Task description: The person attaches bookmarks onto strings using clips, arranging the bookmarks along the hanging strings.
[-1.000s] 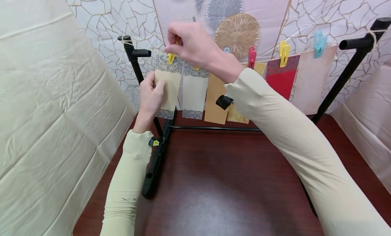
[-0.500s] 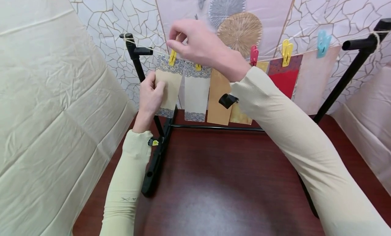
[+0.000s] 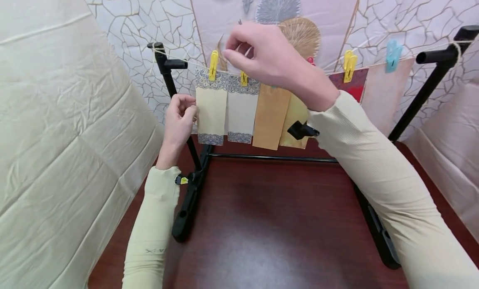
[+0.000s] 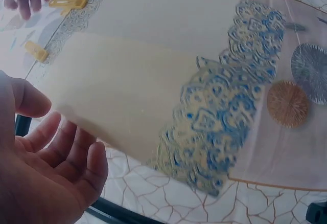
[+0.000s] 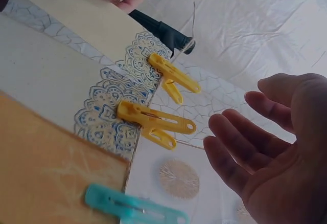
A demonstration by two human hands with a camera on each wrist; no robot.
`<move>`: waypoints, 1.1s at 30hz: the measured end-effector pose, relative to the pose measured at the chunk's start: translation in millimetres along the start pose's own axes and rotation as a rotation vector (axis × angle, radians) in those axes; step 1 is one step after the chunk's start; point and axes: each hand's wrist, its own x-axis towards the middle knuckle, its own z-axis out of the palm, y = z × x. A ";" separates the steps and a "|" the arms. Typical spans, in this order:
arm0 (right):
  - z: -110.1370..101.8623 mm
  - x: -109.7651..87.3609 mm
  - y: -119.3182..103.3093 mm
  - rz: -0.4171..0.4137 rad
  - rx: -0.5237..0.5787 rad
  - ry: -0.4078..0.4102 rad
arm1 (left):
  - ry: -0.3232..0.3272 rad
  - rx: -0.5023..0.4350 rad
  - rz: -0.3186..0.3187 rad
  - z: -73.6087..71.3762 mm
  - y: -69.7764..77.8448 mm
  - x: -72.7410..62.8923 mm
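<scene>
A cream card [image 3: 211, 110] with blue lace-patterned ends hangs from the string, held by a yellow clothespin [image 3: 213, 65] at its top. My left hand [image 3: 179, 118] is at the card's left edge; in the left wrist view its thumb and fingers stand apart, fingertips right at that edge. To the right of the clothespin, my right hand [image 3: 267, 52] is raised with loosely bent fingers and nothing between them, away from the pin in the right wrist view. Beside the cream card hangs a whiter lace-patterned card [image 3: 242, 114] under another yellow clothespin [image 5: 153, 119].
Further along the string hang an orange-tan card [image 3: 271, 114], a yellowish card [image 3: 297, 127], a red card [image 3: 351, 82] and a pale card [image 3: 387, 93], with a blue clothespin [image 3: 393, 56]. The string spans a black frame [image 3: 409, 102] on a dark red table [image 3: 269, 222].
My right hand has let go of the yellow clothespin and moved right. My left hand has loosened from the cream card and shifted slightly left; the card now hangs straighter.
</scene>
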 end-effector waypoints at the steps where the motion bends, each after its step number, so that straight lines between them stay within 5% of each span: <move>1: -1.2 -3.0 0.6 -0.004 -0.006 0.002 | -0.008 -0.003 0.001 -1.4 -1.5 -1.2; 12: -8.0 -42.8 14.9 -0.005 0.012 0.049 | -0.059 0.013 0.033 -17.8 -17.3 -13.8; 24: 2.0 -92.1 36.2 0.014 0.037 0.080 | -0.161 0.067 0.078 -28.0 -12.4 -18.0; 33: 4.5 -142.5 61.2 0.127 0.000 0.047 | -0.213 0.174 0.011 -38.4 -28.7 -21.9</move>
